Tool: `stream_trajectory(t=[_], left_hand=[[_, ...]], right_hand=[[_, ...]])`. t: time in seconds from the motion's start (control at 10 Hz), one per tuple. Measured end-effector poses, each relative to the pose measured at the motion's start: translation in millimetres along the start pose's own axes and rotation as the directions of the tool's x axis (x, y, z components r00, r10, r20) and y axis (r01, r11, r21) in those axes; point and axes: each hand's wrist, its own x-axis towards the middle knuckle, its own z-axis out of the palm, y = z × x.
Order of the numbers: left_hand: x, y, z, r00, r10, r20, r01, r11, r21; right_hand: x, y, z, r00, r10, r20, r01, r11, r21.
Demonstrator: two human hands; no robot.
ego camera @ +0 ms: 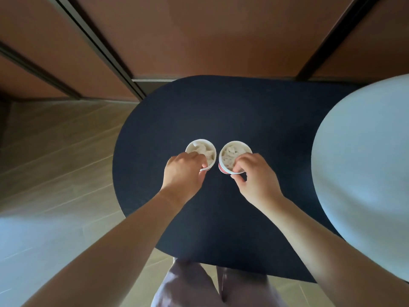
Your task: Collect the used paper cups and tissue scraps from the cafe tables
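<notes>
Single head cam, wide-angle, edges bend; looks fwd + steeply down onto table [221, 107]; near, forearms fill lower corners; left hand [183, 171] on left cup [200, 149], right hand [254, 176] on right cup [232, 151], mid-frame; wall [199, 29] at top, floor [55, 140] left, wearer's legs [188, 284] at bottom edge.

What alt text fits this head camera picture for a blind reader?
The left hand grips the left cup, the right hand the right cup, both stuffed with tissue, on a dark table. A pale rounded shape sits at right.
</notes>
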Motion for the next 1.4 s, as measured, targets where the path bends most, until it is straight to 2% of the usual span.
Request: stream_trajectory(t=[0.2, 0.4, 0.7, 1.0, 1.2, 1.4], left_hand=[[3.0, 9.9, 22.7, 0.998, -0.05, 0.026, 0.05, 0.999, 0.001], [6.3, 17.0, 33.5, 0.996, -0.049, 0.072, 0.05, 0.999, -0.009], [6.3, 27.1, 36.6, 0.999, -0.009, 0.053, 0.01, 1.0, -0.02], [-4.2, 26.3, 36.0, 0.994, -0.028, 0.103, 0.031, 0.999, -0.027], [-20.9, 28.5, 23.5, 0.999, -0.037, 0.02, 0.038, 0.998, -0.043], [-49.5, 27.0, 2.0, 0.997, -0.013, -0.074, 0.008, 0.998, -0.067]], right_hand=[[7.7, 20.7, 2.6, 0.999, -0.031, 0.016, 0.032, 0.999, -0.022], [9.4, 34.8, 5.4, 0.995, -0.006, 0.098, 0.013, 0.997, -0.071], [5.7, 35.7, 10.5, 0.998, -0.051, 0.045, 0.053, 0.998, -0.035], [-1.8, 35.1, 8.9, 0.992, -0.067, 0.108, 0.074, 0.995, -0.062], [-16.8, 23.5, 2.9, 0.993, -0.119, 0.011, 0.119, 0.993, -0.004], [-45.8, 1.5, 0.1, 0.998, -0.05, -0.042, 0.051, 0.999, 0.005]])
